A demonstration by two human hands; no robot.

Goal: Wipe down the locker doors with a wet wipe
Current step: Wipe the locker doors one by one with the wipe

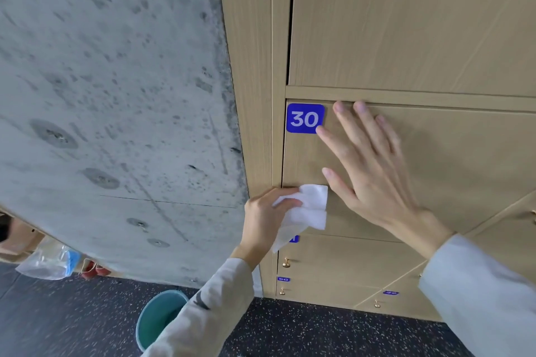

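The left hand (265, 219) grips a crumpled white wet wipe (304, 211) and holds it against the lower left corner of the pale wood-grain locker door (449, 171), the one with the blue square number plate reading 30 (305, 118). The right hand (374, 171) lies flat on that same door with fingers straight and spread (its fingertips just beside the plate and near the door's top edge), holding nothing. Down on the dark speckled floor (319, 333) a teal round bucket (158, 319) stands by the rough grey concrete wall (116, 95).
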